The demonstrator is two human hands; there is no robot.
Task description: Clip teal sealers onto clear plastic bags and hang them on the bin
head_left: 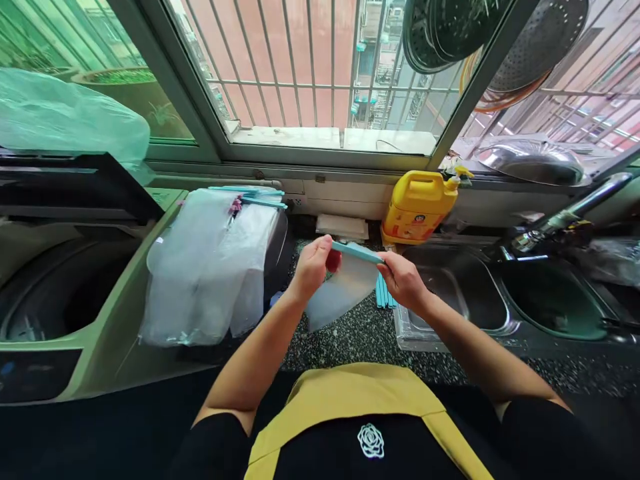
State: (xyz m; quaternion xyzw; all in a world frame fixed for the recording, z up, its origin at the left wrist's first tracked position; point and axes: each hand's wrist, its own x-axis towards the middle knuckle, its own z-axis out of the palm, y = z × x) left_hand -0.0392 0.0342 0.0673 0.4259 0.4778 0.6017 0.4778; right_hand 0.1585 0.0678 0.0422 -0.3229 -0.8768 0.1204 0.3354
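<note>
Between my two hands a light-blue plastic strip (357,252) is held up, running along the top edge of a translucent plastic bag (340,293) that hangs below it over the counter. My left hand (314,265) is closed on the strip's left end. The right end is pinched by the thumb and fingers of my right hand (401,279). Several more blue strips (384,293) lie on the counter just under my right hand. At the left, a pile of translucent plastic bags (200,267) has blue strips (260,198) across its far edge.
A dark speckled counter (325,350) spans the front. To the right are a steel sink (480,293), a faucet (565,220) and a clear plastic tray (420,337). A yellow jug (417,207) stands behind. An open washing machine (95,333) is at the left, under the window.
</note>
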